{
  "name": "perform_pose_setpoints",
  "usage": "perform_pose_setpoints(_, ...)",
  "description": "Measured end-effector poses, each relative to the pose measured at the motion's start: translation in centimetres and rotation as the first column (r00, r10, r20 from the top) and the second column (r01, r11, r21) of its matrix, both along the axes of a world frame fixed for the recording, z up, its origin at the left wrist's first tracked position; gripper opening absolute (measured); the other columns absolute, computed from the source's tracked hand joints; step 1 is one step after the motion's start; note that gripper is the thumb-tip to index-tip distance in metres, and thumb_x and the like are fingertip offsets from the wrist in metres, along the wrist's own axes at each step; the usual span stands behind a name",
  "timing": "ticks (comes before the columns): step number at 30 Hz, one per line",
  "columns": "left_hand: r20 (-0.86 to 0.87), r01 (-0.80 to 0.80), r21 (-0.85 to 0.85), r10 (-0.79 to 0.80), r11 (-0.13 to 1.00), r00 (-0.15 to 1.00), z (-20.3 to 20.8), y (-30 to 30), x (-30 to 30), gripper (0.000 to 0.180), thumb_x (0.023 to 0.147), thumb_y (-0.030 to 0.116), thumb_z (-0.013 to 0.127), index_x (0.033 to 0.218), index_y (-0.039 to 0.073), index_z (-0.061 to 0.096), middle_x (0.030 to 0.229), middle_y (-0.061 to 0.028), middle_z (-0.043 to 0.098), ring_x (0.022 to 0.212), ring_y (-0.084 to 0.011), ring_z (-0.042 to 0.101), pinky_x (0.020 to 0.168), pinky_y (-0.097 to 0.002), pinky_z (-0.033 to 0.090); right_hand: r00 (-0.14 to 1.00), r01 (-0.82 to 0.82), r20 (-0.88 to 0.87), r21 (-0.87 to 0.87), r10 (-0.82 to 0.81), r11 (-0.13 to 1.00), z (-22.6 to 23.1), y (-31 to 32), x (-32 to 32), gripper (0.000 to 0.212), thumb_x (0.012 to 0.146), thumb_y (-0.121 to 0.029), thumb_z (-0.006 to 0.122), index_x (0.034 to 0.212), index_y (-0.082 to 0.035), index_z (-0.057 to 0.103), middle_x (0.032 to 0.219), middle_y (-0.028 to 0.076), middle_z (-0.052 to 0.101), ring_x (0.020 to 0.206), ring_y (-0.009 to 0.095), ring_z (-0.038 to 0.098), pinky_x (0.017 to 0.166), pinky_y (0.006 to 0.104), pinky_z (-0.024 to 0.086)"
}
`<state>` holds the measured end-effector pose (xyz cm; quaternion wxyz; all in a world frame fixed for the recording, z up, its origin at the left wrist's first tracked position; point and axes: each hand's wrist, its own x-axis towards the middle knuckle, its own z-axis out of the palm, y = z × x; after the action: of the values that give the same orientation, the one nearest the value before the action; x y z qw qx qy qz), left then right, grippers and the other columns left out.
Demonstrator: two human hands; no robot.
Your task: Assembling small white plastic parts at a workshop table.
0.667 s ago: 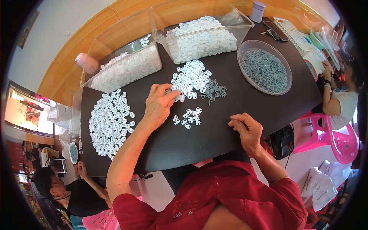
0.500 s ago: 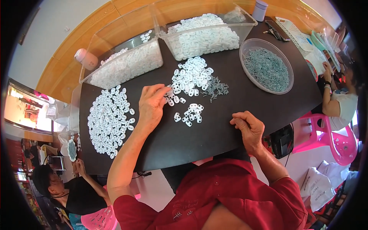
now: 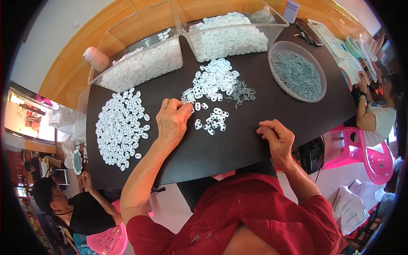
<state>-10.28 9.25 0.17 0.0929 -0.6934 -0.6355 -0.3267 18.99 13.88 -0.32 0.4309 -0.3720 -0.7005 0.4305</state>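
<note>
My left hand (image 3: pixel 173 119) is at the left edge of the middle pile, its thumb and fingertips pinched on a small white oval plastic piece (image 3: pixel 192 109). Beside it spreads the pile of white two-holed plastic pieces (image 3: pixel 214 78), with a heap of small grey screws (image 3: pixel 243 92) against its right side. Closer to me lies a small cluster of white pieces (image 3: pixel 216 120). Over the table's near right, my right hand (image 3: pixel 277 140) is held with curled fingers, thumb against the forefinger; whatever is in them, if anything, is hidden.
A large spread of white oval pieces (image 3: pixel 121 131) covers the table's left. Two clear bins, left (image 3: pixel 144 63) and right (image 3: pixel 229 42), line the back, holding white pieces. A round tub (image 3: pixel 325 91) of grey screws stands right. People sit at both sides.
My left hand has come a little nearer to me, its fingers now drawn together on a white piece. The near cluster looks slightly rearranged. My right hand has barely moved.
</note>
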Motion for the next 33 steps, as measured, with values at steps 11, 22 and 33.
perform_pose_setpoints(11,0.063,0.132,0.005,-0.132,0.991,0.989,2.2,1.5,3.4,0.024,0.067,0.000,0.071,0.089,0.009,0.069,0.079,-0.0032,0.058,0.076,-0.0215,0.055,0.065,-0.0326,0.046,1.000,0.023,-0.001,0.027,-0.023,0.999,-0.2,0.2,-0.1,0.011,0.084,0.003,0.057,0.093,0.003,0.063,0.076,0.007,0.063,0.064,0.011,0.056,0.058,0.0231,0.046)
perform_pose_setpoints(22,-0.107,0.168,-0.325,-0.212,0.931,0.971,1.6,4.4,5.0,0.009,0.075,0.010,0.066,0.081,0.005,0.062,0.081,-0.0078,0.057,0.081,-0.0264,0.054,0.071,-0.0382,0.044,1.000,0.004,-0.027,0.030,-0.003,1.000,-0.5,0.0,0.0,0.011,0.084,0.003,0.057,0.093,0.003,0.063,0.077,0.007,0.063,0.065,0.011,0.057,0.059,0.0234,0.046)
perform_pose_setpoints(33,0.568,0.193,0.025,-0.173,0.981,0.805,3.7,-2.7,8.1,0.020,0.072,-0.007,0.070,0.088,0.000,0.061,0.074,-0.0077,0.059,0.063,-0.0169,0.057,0.057,-0.0268,0.045,0.997,-0.075,0.006,0.124,0.075,0.989,0.5,-0.9,-0.9,0.014,0.085,0.005,0.055,0.096,0.003,0.063,0.078,0.005,0.062,0.068,0.010,0.057,0.060,0.0211,0.045)
